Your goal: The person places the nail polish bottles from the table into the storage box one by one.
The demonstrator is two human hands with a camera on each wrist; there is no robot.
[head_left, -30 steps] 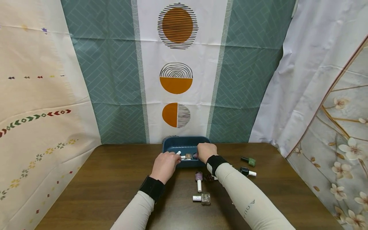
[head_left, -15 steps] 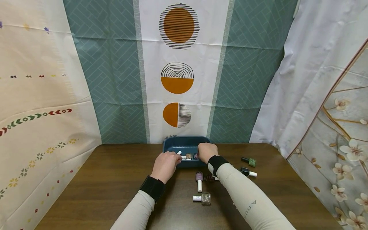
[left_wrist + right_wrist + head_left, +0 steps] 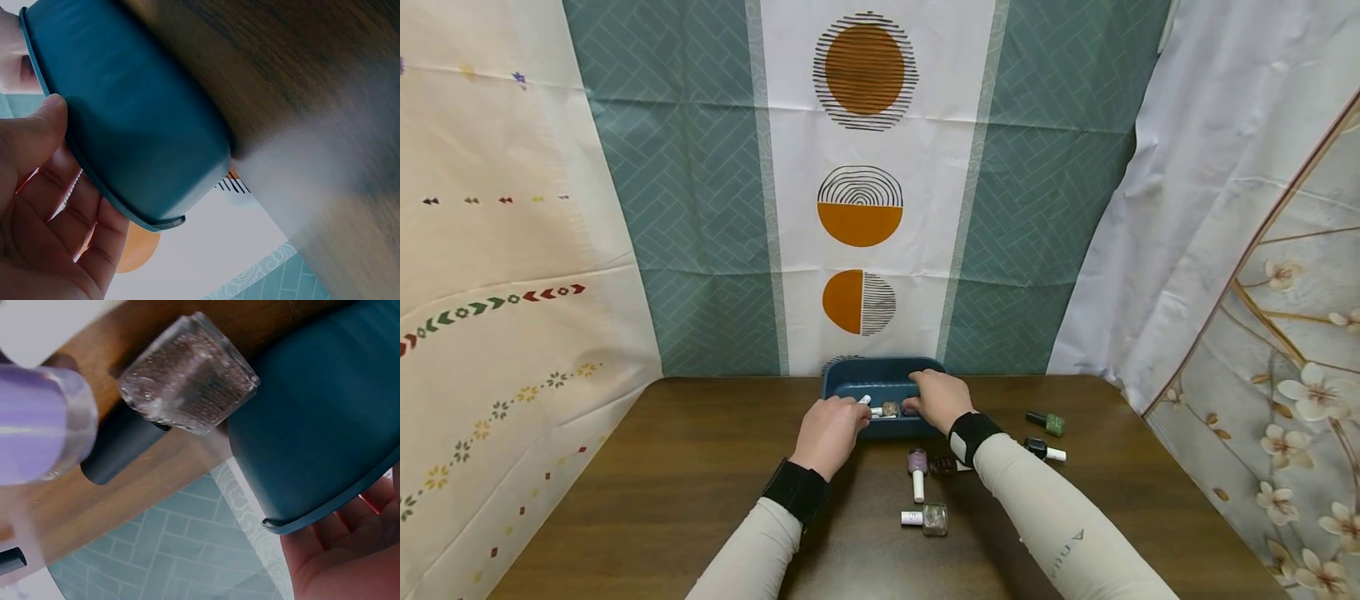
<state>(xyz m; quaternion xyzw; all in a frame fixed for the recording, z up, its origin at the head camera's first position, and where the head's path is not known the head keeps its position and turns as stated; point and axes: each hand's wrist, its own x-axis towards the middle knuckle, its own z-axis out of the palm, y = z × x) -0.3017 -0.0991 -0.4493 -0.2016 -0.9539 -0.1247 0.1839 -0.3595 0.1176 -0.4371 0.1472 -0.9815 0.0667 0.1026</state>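
At the back of the table stands a blue plastic bin [image 3: 895, 429] with several small nail polish bottles inside, one of them gold-brown glitter [image 3: 891, 409]. My left hand [image 3: 829, 432] grips the bin's near left rim; in the left wrist view its thumb lies against the outer wall [image 3: 144, 119] and the fingers are behind the rim. Over the right end of the bin is my right hand [image 3: 942, 400], its fingers loosely extended past the rim and its thumb low beside a bottle inside. In the right wrist view the bin wall partly hides those fingers.
In front of the bin lie a purple polish [image 3: 917, 463], a dark red polish [image 3: 943, 466] and a clear glitter polish [image 3: 935, 519]. To the right are a black polish [image 3: 1035, 447] and a green polish [image 3: 1055, 425]. A curtain [image 3: 865, 250] hangs behind the table.
My right hand has loosened from a curled pose, its fingers spreading out over the bin's right end, and its wrist has shifted slightly right. My left hand stays on the rim.
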